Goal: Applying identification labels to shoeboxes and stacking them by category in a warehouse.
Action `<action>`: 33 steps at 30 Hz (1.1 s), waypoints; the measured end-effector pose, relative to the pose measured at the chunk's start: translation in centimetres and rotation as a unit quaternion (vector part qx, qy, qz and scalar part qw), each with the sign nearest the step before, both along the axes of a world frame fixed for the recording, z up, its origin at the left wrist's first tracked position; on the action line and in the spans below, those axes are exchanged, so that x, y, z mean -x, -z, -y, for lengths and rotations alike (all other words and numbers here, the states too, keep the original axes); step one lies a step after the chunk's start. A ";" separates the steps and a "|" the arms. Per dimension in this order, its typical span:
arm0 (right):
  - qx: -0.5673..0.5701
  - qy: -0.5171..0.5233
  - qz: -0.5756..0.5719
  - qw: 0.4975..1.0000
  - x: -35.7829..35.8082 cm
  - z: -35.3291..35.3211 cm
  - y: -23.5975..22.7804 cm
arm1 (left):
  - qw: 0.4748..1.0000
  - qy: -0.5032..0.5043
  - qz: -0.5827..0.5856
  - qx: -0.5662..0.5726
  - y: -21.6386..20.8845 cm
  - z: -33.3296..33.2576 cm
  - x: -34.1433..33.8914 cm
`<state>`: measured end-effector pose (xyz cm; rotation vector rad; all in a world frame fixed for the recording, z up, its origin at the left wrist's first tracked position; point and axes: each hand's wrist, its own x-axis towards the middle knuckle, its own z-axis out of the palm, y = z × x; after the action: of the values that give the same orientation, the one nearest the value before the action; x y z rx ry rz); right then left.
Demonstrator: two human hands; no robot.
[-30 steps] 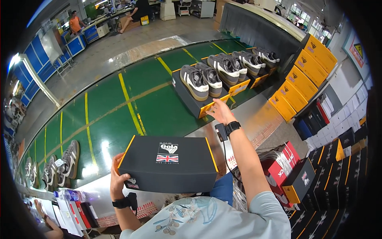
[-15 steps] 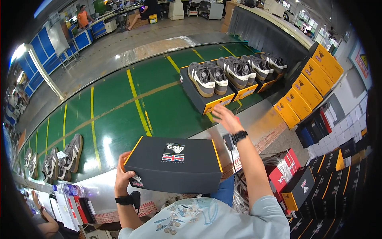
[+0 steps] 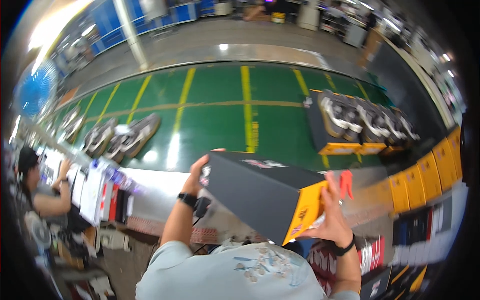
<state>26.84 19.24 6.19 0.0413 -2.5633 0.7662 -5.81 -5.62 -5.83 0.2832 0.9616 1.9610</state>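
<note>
A dark grey shoebox [image 3: 250, 195] with a yellow end panel is held up in front of my chest, tilted with its yellow end low and to the right. My left hand [image 3: 196, 175] grips its far left end, fingers round the edge. At the yellow end, my right hand [image 3: 334, 216] presses with its fingers spread along the panel. The lid looks closed, so the inside is hidden. Beyond the box, at the right of the green belt [image 3: 215, 120], grey shoes [image 3: 340, 115] stand in pairs on top of dark shoeboxes [image 3: 318, 122].
More grey shoes [image 3: 132, 137] lie at the belt's left. Yellow-ended shoeboxes [image 3: 427, 175] are stacked at right. A red-orange object [image 3: 346, 184] sits by my right hand. Another person [image 3: 47, 195] is at the left, near papers [image 3: 90, 200] and a blue fan [image 3: 37, 90].
My right hand has come from near the boxes on the belt to the held box's right end. The box has turned and tilted, showing its yellow end. My view has swung left.
</note>
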 end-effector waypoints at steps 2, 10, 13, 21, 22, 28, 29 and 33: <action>-0.032 0.004 -0.010 0.999 0.6 1.2 0.0 | 0.996 -0.005 0.081 0.035 -0.8 0.2 -0.4; -0.184 0.054 -0.072 0.979 7.3 3.6 -4.0 | 0.924 -0.257 -0.178 0.221 3.0 6.2 10.4; -0.242 0.071 -0.061 0.966 9.1 4.4 -4.3 | 0.817 -0.444 -0.209 0.301 5.9 11.4 15.8; -0.315 0.077 0.039 0.945 11.6 5.4 -4.0 | 0.650 -0.569 -0.311 0.396 5.4 19.7 27.0; -0.316 0.075 0.034 0.945 11.7 5.2 -3.9 | 0.740 -0.541 -0.212 0.340 5.1 20.6 27.8; -0.306 0.077 0.031 0.948 11.0 5.0 -3.5 | 0.717 -0.554 -0.241 0.348 4.6 20.6 28.0; -0.307 0.085 0.034 0.947 11.0 5.0 -3.6 | 0.679 -0.561 -0.275 0.385 4.0 19.4 27.3; -0.294 0.094 0.032 0.951 11.6 4.9 -4.0 | 0.766 -0.520 -0.346 0.154 -0.4 13.1 21.5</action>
<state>15.28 14.37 10.17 -0.0387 -2.7135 -0.0849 -27.28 -18.75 -5.42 0.3219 2.2718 2.6556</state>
